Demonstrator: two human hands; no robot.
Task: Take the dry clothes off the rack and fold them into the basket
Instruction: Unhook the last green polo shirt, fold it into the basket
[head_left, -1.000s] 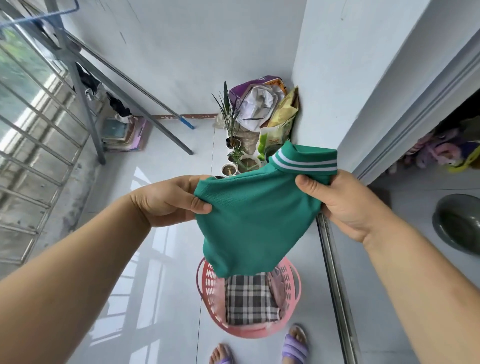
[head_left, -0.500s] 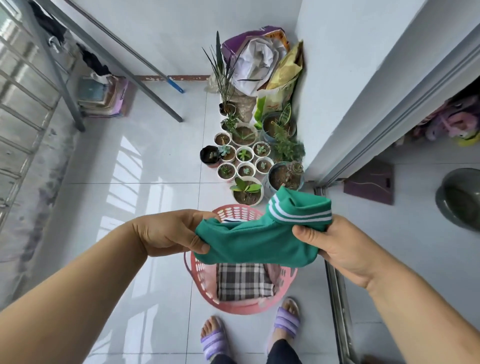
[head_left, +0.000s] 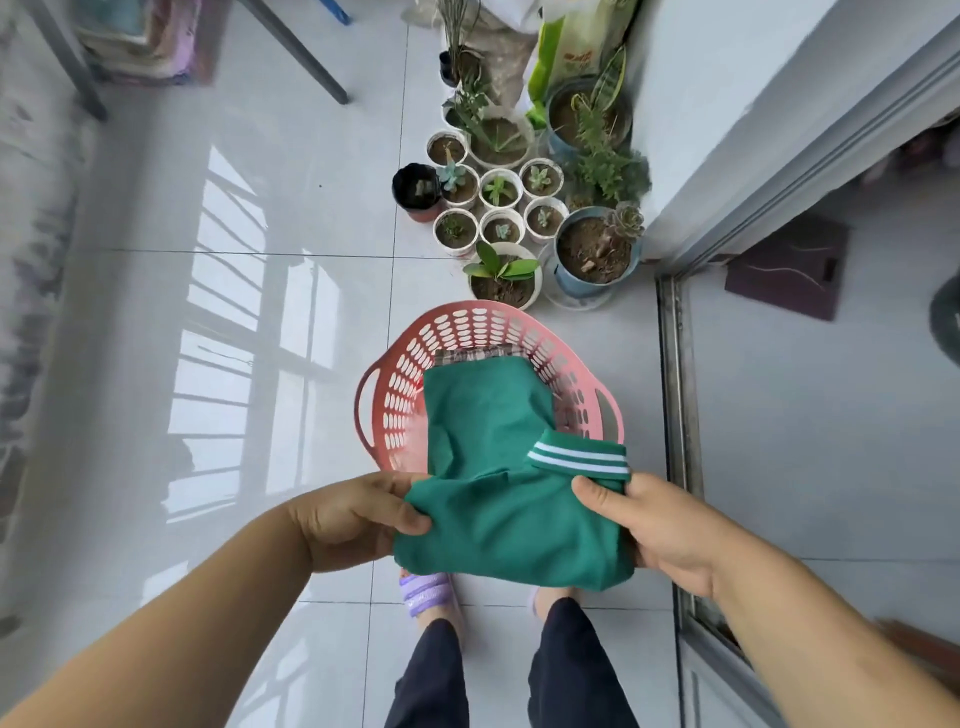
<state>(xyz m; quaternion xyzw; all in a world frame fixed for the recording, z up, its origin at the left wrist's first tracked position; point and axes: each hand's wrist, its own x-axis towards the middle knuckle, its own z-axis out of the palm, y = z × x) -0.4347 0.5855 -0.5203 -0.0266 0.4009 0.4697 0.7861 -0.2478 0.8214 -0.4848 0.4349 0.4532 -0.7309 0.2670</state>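
Observation:
A folded green shirt (head_left: 498, 467) with a white-striped collar hangs between my hands, its far end lying down into the pink basket (head_left: 400, 384) on the floor. My left hand (head_left: 353, 519) pinches the shirt's near left corner. My right hand (head_left: 660, 530) grips the right side just below the collar. A folded plaid garment (head_left: 467, 357) lies in the basket under the shirt, only its far edge showing.
Several potted plants (head_left: 519, 208) crowd the floor just beyond the basket, with bags behind them. A sliding door track (head_left: 675, 415) runs along the right. Metal rack legs (head_left: 296, 52) and a stack of items (head_left: 150, 41) stand far left. My feet in purple sandals (head_left: 423, 592) are below.
Both hands have lowered the green shirt from chest height down over the basket, and its far end now rests inside. The view has tilted down toward the floor.

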